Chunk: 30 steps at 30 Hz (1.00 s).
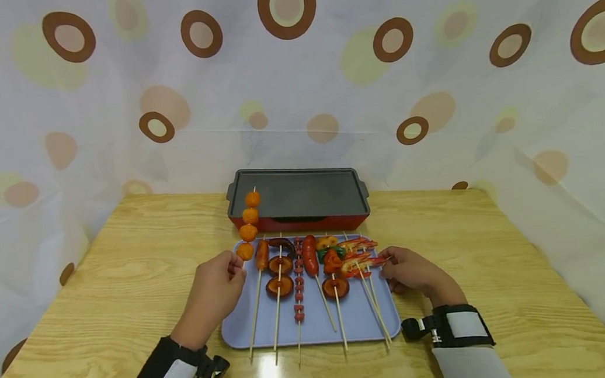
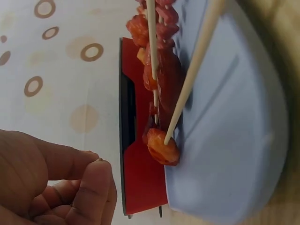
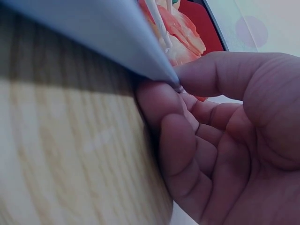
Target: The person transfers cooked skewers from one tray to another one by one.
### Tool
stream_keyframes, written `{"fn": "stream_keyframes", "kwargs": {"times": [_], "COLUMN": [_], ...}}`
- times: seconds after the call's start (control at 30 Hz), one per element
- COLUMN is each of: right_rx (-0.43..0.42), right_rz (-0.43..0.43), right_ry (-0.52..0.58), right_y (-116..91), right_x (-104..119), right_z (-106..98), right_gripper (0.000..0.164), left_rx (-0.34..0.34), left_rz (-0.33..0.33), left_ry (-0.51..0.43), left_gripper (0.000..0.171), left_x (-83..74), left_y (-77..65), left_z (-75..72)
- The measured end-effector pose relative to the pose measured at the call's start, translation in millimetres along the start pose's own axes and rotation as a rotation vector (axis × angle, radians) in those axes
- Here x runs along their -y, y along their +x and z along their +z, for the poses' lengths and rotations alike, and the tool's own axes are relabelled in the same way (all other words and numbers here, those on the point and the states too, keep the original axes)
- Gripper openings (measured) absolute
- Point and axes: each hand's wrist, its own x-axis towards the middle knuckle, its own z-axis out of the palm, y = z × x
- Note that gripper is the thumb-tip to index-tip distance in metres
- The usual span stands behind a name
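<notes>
My left hand (image 1: pixel 217 291) pinches the stick of a skewer of orange balls (image 1: pixel 249 232) between thumb and fingertips. The skewer points up and away, raised over the left far corner of a pale blue tray (image 1: pixel 320 332) and overlapping the grill pan in the head view. In the left wrist view, the thumb and index finger (image 2: pixel 96 183) meet at their tips. My right hand (image 1: pixel 413 270) grips the tray's right edge, thumb on top and curled fingers (image 3: pixel 176 145) underneath. Close to it lie red-and-white shrimp-like skewers (image 1: pixel 360 264).
Behind the tray stands a red grill pan (image 1: pixel 303 192) with a dark flat top. On the tray lie a brown sausage skewer (image 1: pixel 262 255), mushroom skewers (image 1: pixel 280 285), a string of small red pieces (image 1: pixel 299 289) and a red sausage (image 1: pixel 309 256). A patterned cloth (image 1: pixel 296 96) hangs behind the wooden table (image 1: pixel 145 270).
</notes>
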Motion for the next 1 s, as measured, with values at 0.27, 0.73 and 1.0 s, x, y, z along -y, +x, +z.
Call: {"fn": "stream_keyframes", "kwargs": {"times": [0.27,0.73,1.0], "right_rx": [0.009,0.0,0.004], "right_rz": [-0.014,-0.001,-0.01], "right_ry": [0.0,-0.002,-0.002], "right_y": [-1,2,1], "right_x": [0,-1,-2], "right_z": [0,0,0], "right_gripper": [0.038,0.037,0.039], "left_rx": [0.041,0.134,0.128], "left_rz": [-0.056,-0.146,-0.134], "left_ry": [-0.008,-0.014,0.003], "left_gripper": [0.005,0.006,0.01], "left_x": [0.8,9.8,16.5], "left_y": [-15.6,-30.0,-30.4], "left_z": [-0.8,1.3,8.9]}}
